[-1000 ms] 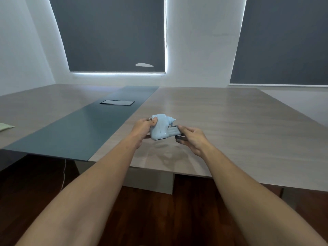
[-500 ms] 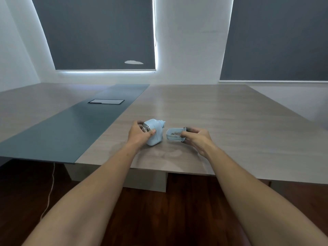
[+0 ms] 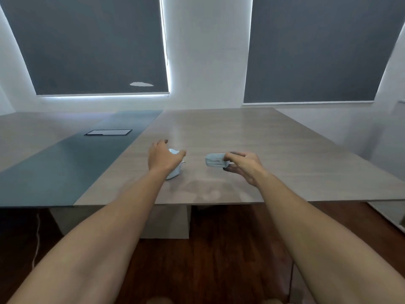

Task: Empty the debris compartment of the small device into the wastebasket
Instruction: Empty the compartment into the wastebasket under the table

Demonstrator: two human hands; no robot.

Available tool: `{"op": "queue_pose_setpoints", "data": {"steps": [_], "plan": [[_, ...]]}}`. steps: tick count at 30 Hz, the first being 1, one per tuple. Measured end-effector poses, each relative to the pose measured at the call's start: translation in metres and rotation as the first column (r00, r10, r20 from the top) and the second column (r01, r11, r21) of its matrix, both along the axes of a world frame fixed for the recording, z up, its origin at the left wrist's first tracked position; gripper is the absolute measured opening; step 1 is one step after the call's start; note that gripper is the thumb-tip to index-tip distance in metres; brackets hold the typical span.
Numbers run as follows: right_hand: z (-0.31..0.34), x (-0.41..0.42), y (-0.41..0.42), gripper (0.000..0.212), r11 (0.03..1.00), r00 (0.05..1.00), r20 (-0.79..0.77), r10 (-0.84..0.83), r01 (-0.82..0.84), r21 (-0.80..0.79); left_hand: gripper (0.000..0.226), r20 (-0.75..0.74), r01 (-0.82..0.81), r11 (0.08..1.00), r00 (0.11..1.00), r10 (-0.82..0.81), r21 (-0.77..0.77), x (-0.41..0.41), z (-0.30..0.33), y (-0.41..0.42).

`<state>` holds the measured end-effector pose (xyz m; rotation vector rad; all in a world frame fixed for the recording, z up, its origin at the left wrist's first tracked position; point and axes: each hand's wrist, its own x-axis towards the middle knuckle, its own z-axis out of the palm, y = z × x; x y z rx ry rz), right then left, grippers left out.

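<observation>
A person's left hand lay over a small pale-blue device on a wood-grain table, fingers spread and curved loosely around its top. The palm covered most of the body, so whether the fingers pressed the casing or merely rested on it could not be told. The device sat on the tabletop near the front edge, only its lower end and a sliver of its upper side showing past the hand.

To the right, and apart from the device, the right hand pinched a small translucent debris compartment between thumb and forefinger, the other fingers curled beneath. The compartment was held just above the table, its free end pointing toward the device, with bare tabletop between the two pieces. Motion blur softened its outline, and its contents could not be made out.

A dark grey-blue strip ran along the table's left side, with a rectangular hatch set into it. Two drawn dark roller blinds covered the windows behind, light leaking round their edges. Both forearms reached in from the bottom of the frame, cut off at the elbows, above a dark wooden floor.
</observation>
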<state>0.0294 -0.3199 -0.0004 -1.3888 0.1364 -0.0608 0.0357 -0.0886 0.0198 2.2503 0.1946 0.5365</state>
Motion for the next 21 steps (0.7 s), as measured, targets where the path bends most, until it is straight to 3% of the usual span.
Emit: {"op": "queue_pose_setpoints", "data": {"steps": [3,10,17,19,21], "plan": [[0.011,-0.022,-0.023,0.06,1.0,0.999,0.017,-0.028,0.028,0.001,0.07,0.096,0.057,0.998,0.994,-0.059,0.022,-0.017,0.015,-0.029],[0.026,-0.098,-0.096,0.043,0.986,0.986,0.058,-0.158,0.161,-0.035,0.05,0.128,0.335,0.939,0.938,-0.323,-0.082,-0.062,0.022,-0.125],[-0.003,-0.184,-0.197,0.029,0.953,0.957,0.007,-0.29,0.29,-0.083,0.038,-0.028,0.56,0.788,0.81,-0.585,-0.256,-0.105,-0.033,-0.236],[-0.017,-0.208,-0.224,0.019,0.953,0.956,-0.031,-0.293,0.289,-0.091,0.028,-0.091,0.6,0.754,0.763,-0.64,-0.267,-0.114,-0.06,-0.266],[-0.033,-0.231,-0.247,0.024,0.945,0.946,-0.074,-0.315,0.306,-0.115,0.032,-0.139,0.629,0.736,0.729,-0.67,-0.25,-0.134,-0.081,-0.292]]}}
